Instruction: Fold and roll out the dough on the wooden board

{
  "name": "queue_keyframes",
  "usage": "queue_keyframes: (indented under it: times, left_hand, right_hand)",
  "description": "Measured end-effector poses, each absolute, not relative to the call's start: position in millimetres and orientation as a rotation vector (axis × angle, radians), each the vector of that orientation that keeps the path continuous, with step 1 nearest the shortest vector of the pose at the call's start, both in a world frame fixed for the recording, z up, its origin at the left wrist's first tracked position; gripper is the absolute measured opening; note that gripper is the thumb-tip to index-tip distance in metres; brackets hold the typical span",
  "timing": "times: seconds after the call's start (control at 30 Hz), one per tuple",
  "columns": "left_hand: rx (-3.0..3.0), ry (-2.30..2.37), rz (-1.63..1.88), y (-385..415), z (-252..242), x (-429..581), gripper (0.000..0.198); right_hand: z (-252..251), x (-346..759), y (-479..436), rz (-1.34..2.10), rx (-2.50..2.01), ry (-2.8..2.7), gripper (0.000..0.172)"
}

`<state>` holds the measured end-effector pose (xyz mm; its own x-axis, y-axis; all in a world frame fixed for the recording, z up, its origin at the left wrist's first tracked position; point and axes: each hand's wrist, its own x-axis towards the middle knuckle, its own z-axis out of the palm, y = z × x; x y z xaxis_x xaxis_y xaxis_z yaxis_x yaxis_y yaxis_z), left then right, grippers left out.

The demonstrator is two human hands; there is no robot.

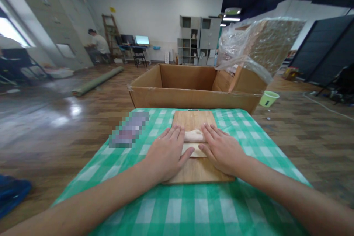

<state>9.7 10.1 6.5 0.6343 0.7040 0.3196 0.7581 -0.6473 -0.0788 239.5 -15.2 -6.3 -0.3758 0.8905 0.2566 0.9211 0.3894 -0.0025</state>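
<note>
A wooden cutting board (193, 171) lies on the green-and-white checked tablecloth (177, 210). Across its middle rests a pale piece of dough (194, 136), its far edge rolled up and its near part a flat sheet. My left hand (168, 151) lies over the left end of the dough with fingers stretched forward. Over the right end, my right hand (221, 149) lies in the same flat way, its fingertips on the roll. Both thumbs point inward over the flat near part. The dough's two ends are hidden under my hands.
A blurred-out flat object (129, 129) lies on the tablecloth at left. Beyond the table's far edge stands a large open cardboard box (193, 97), with plastic-wrapped cardboard (265, 44) at its right. A light green bucket (269, 99) is on the floor. A person (100, 44) sits far back left.
</note>
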Motion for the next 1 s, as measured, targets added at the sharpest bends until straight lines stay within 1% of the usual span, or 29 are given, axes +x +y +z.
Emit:
queue_keyframes:
  times: [0.07,0.17,0.3,0.43,0.57,0.73,0.83,0.9,1.0]
  left_hand:
    - [-2.646,-1.221,-0.424,20.4,4.0,13.8,0.062]
    - [-2.636,-1.258,-0.439,41.8,-1.0,23.0,0.061]
    - [-2.634,-1.293,-0.388,66.4,-6.2,31.0,0.055]
    - [-2.629,-1.305,-0.279,86.5,-7.3,33.2,0.053]
    - [-2.633,-1.211,-0.149,108.7,-10.0,31.9,0.050]
    - [-2.660,-1.128,-0.094,141.9,-14.7,31.8,0.042]
    - [-2.664,-1.167,-0.117,158.5,-14.2,34.2,0.039]
    - [-2.659,-1.193,-0.170,163.1,-13.3,34.3,0.037]
    - [-2.666,-1.164,-0.239,158.2,-14.1,29.6,0.037]
  right_hand:
    - [-3.7,240.0,-5.0,-0.147,-1.617,-2.441,0.064]
    - [2.1,239.7,17.5,-0.098,-1.651,-2.451,0.059]
    - [6.0,239.2,43.9,-0.108,-1.680,-2.476,0.060]
    - [2.0,241.3,67.1,-0.129,-1.605,-2.540,0.061]
    - [-6.8,246.4,90.8,-0.155,-1.551,-2.590,0.062]
    - [-9.9,251.8,122.2,-0.009,-1.560,-2.586,0.067]
    - [-3.5,251.6,135.5,0.097,-1.621,-2.524,0.070]
    - [1.9,251.9,135.1,0.074,-1.653,-2.465,0.071]
    - [6.2,257.0,117.8,0.000,-1.517,-2.518,0.061]
